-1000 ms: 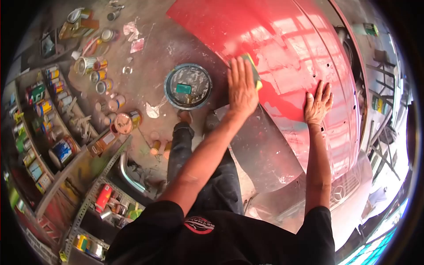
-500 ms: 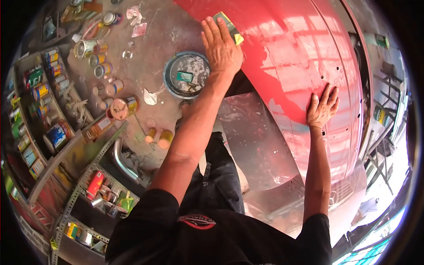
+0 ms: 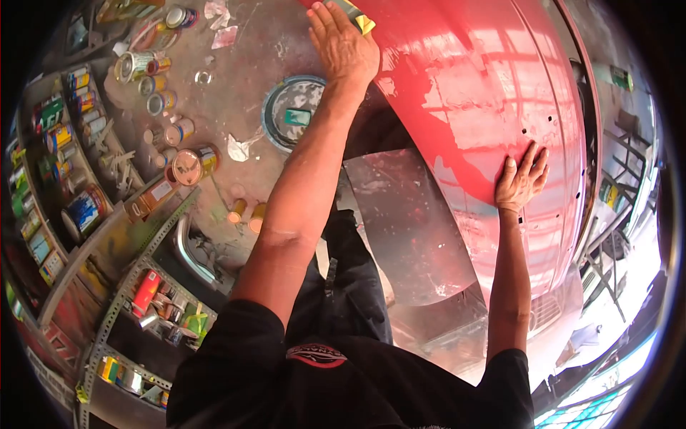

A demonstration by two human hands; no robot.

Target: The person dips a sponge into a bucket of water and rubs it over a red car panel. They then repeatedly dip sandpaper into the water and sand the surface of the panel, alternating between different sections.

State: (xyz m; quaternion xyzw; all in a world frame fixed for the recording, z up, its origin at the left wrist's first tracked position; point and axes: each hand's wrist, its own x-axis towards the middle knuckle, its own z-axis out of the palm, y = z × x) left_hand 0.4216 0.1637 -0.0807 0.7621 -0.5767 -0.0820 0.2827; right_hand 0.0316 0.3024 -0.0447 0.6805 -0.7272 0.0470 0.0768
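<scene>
My left hand [image 3: 344, 48] reaches far forward, its fingers lying over a sanding block [image 3: 363, 23] with yellow ends. The block is against the edge of a red car body panel [image 3: 457, 93], partly hidden by the hand and the frame's top. My right hand [image 3: 522, 179] rests flat on the same panel, fingers spread and nothing in it. The panel's surface looks wet and shiny, with dull darker red patches. Below my left wrist, a round basin [image 3: 270, 118] of cloudy water stands on the floor, with a green rectangular block [image 3: 297, 116] in it.
Paint cans [image 3: 187, 166] stand on the floor at left, beside scraps of paper [image 3: 239, 148]. Farther left are shelves [image 3: 107, 336] crowded with cans and bottles. A grey metal panel [image 3: 407, 229] lies below the red one. Metal stands [image 3: 607, 243] are at right.
My left hand has moved forward and slightly left with the sanding block, toward the top of the view. My right hand stays in place on the panel.
</scene>
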